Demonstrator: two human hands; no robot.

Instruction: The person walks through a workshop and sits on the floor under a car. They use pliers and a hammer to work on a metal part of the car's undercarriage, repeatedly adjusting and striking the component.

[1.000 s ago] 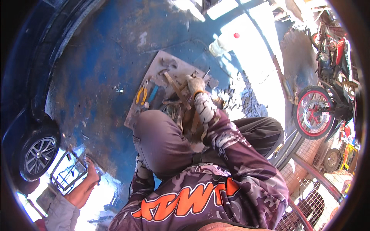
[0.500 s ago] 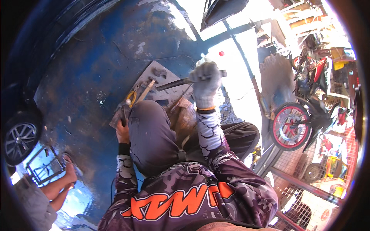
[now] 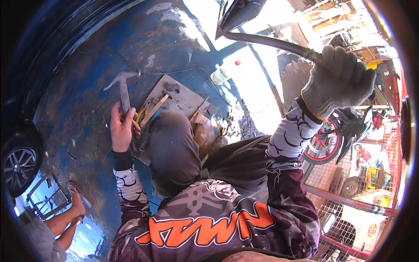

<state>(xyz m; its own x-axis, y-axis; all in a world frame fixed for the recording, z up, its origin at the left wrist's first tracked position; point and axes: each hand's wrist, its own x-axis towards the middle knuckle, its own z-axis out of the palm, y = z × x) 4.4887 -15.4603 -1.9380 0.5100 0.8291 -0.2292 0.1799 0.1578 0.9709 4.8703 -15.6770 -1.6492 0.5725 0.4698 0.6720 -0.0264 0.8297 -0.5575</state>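
Note:
My bare left hand (image 3: 122, 129) is wrapped round the handle of a claw hammer (image 3: 123, 87), its head raised above the floor. My right hand (image 3: 338, 81), in a grey knitted glove, grips one end of a long dark metal bar (image 3: 275, 42), held up at the right. The bar's far end overlaps a dark angular object (image 3: 242, 15) in view; whether they touch I cannot tell. In front of my knee lies a flat metal plate (image 3: 188, 97), with a wooden stick (image 3: 156, 108), yellow-handled pliers (image 3: 142, 114) and a dark curved metal piece (image 3: 173, 87) on or beside it.
A clear plastic bottle (image 3: 221, 75) with a red cap stands beyond the plate. A motorcycle (image 3: 345, 131) and red-framed wire mesh (image 3: 331, 183) are at the right. A car wheel (image 3: 19, 167) and another person's bare leg (image 3: 67, 216) are at the left.
My right hand has moved right and up, carrying the bar away from the plate. My left hand has come out from beside my knee, bringing the hammer into sight.

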